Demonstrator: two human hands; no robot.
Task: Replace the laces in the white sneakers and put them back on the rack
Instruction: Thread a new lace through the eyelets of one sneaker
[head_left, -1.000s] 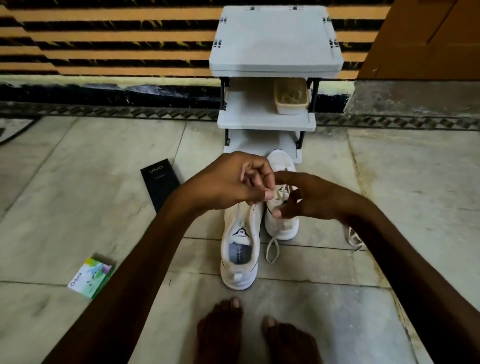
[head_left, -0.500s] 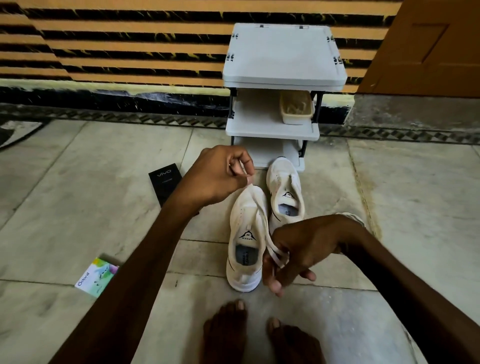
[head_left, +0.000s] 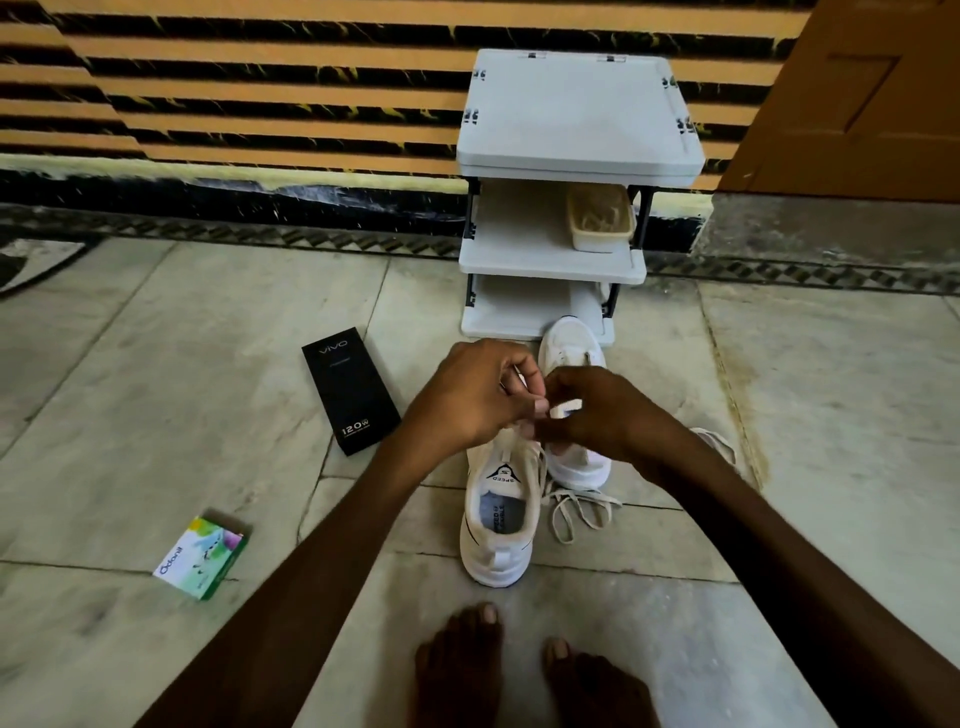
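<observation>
Marble floor (head_left: 156, 364); white rack (head_left: 576, 114) against striped wall (head_left: 260, 93).

Pale marble floor (head_left: 156, 364) meets an orange-and-black striped wall (head_left: 260, 93), wooden door (head_left: 857, 93) right.

The black box (head_left: 350, 391) lying flat on the floor (head_left: 156, 364) carries the brand "vivo" in thin pale letters near its far end and "120W" in larger gold-toned figures near its close end; a line of small print under each is too fine to read. The small green and white box (head_left: 201, 556) on the floor reads "Odonil" in blue along its edge. The nearer white sneaker (head_left: 496, 564) has "SPEED" with an "S" emblem in black on its tongue (head_left: 502, 474), and its grey insole (head_left: 503, 514) repeats "SPEED" beside a second word too blurred to read.
</observation>
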